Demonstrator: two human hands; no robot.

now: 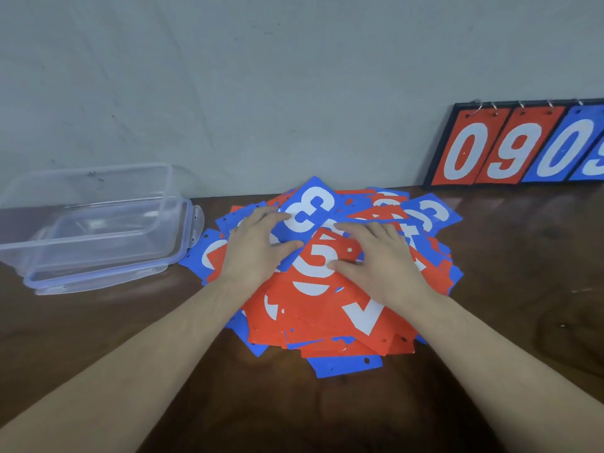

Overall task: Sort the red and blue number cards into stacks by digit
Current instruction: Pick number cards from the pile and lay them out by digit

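A loose heap of red and blue number cards [327, 318] lies in the middle of the brown table. On top sit a blue card with a white 3 [310, 207] and a red card with a white 5 [322, 256]. My left hand [258, 246] rests flat on the heap's left side, fingers spread, touching the blue 3 card. My right hand [379, 256] lies flat on the right side, its thumb and fingers touching the red 5 card. Neither hand grips a card.
A clear plastic container [98, 223] with a blue-edged rim stands at the left, next to the heap. A black scoreboard [523, 145] showing red 0, red 9 and blue 0 leans against the grey wall at the back right. Bare table lies in front.
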